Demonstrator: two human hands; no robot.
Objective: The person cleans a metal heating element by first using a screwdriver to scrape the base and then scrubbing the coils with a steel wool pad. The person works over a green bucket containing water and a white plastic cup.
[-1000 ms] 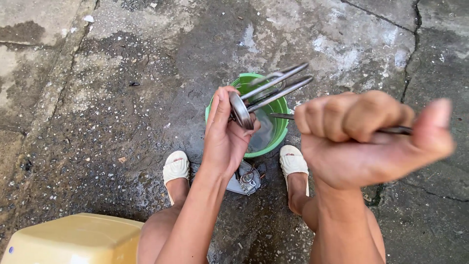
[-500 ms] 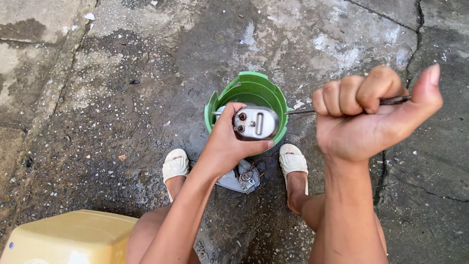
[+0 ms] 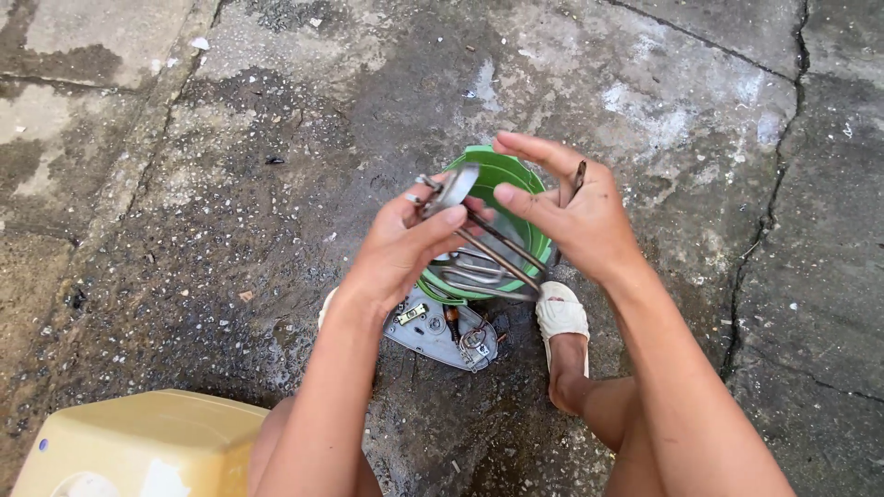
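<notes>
My left hand (image 3: 405, 247) grips a metal heating element (image 3: 483, 244) by its round flange plate, with the rod loops hanging down over a green bowl (image 3: 516, 179) on the ground. My right hand (image 3: 566, 207) is beside it, fingers spread, thumb and forefinger touching the flange area. A thin dark rod-like tool (image 3: 578, 177) sticks up behind the right palm, held against it. Both hands hover above the bowl between my feet.
A grey plastic cover with wiring and terminals (image 3: 442, 333) lies on the wet cracked concrete under my left wrist. My right foot in a white sandal (image 3: 560, 317) stands next to the bowl. A pale yellow plastic stool (image 3: 138, 446) sits at the bottom left.
The right hand has come down from a raised clenched fist and opened its fingers next to the element. The left hand has turned the element so its rods point down-right over the bowl.
</notes>
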